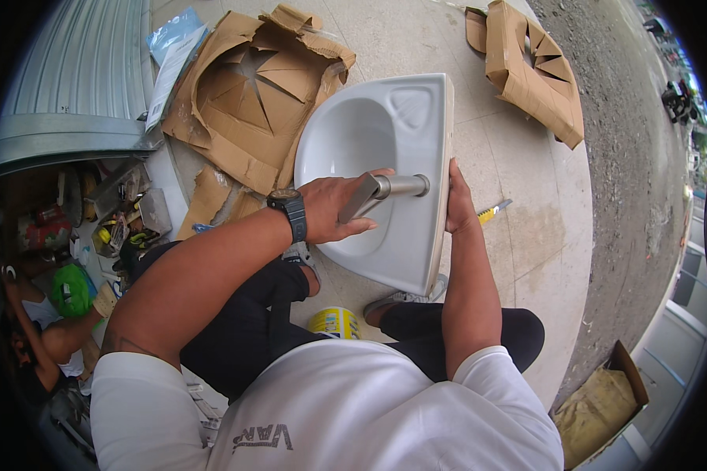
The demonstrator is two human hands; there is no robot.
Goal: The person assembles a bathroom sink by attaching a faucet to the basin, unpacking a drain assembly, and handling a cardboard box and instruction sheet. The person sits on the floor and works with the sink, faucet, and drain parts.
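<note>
Torn cardboard (229,110), yellow-handled knife (491,212) on floor tiles (554,228), corrugated shutter (75,67), green bag (71,290).

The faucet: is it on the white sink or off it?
On: the faucet has its round base against the sink. Whether it is fastened, I cannot tell; the underside is hidden.

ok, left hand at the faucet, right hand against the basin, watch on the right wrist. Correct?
No, the head view shows the watch on the left wrist. Left hand at the faucet, right hand against the basin: both right.
</note>
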